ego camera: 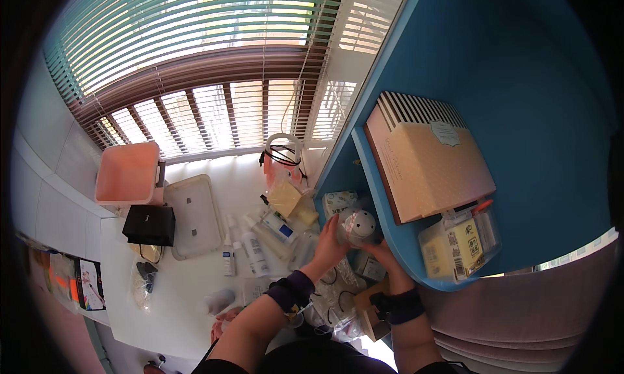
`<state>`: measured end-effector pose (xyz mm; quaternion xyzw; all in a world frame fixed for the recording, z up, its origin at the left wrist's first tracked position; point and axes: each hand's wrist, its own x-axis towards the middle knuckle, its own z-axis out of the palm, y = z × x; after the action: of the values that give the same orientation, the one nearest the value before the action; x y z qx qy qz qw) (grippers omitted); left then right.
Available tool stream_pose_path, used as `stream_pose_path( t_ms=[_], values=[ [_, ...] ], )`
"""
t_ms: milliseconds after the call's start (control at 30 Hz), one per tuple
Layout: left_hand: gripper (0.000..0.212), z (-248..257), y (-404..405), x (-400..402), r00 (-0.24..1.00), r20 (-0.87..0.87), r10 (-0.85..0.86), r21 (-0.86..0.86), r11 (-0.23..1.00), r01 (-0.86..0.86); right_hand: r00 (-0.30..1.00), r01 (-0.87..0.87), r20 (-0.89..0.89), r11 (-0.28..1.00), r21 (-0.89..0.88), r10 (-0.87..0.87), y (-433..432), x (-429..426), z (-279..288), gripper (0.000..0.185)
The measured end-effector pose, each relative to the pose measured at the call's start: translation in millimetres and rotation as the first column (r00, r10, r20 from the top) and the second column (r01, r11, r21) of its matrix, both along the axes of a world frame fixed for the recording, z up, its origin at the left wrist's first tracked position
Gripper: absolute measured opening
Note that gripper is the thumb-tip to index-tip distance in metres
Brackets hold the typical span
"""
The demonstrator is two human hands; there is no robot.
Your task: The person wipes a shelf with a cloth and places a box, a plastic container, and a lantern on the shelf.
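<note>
A white rounded object with dark stars (363, 222), partly wrapped in clear plastic with a pink band, is held up in front of the blue shelf's lower opening. My left hand (327, 247) grips it from the left side. From below, my right hand (382, 253) reaches its lower right, the fingers partly hidden; whether they press on it is unclear. Behind the object, a printed white packet (336, 202) lies inside the lower compartment. Under my forearms are clear plastic bags with cables (336, 296) and an open brown cardboard box (373, 320).
White bottles (253, 254) and small packages crowd the white desk (165, 325). A pink bin (127, 174), black box (150, 225) and pale tray lid (192, 213) stand at left. The blue shelf edge (390, 227) curves close to my right hand, carrying a pink gift box (438, 164) and plastic container (458, 247).
</note>
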<state>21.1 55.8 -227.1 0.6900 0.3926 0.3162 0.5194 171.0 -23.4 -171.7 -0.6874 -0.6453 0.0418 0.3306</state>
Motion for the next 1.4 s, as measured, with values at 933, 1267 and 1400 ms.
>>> stream_pose_path(
  t_ms=[933, 1267, 1400],
  values=[
    [0.080, 84, -74, -91, 0.973, 0.210, 0.095, 0.112, 0.986, -0.120, 0.942, -0.029, -0.335, 0.999, 0.028, 0.037, -60, -97, 61, 0.072],
    [0.082, 156, -142, -229, 0.966, -0.257, 0.027, 0.110, 0.994, 0.001, 0.755, -0.460, -0.631, 0.831, -0.314, 0.179, -125, -175, 128, 0.078],
    [0.084, 163, -168, -287, 0.940, -0.341, 0.026, 0.080, 0.997, 0.002, 0.705, -0.625, -0.668, 0.653, -0.428, 0.237, -135, -217, 154, 0.081]
  ],
)
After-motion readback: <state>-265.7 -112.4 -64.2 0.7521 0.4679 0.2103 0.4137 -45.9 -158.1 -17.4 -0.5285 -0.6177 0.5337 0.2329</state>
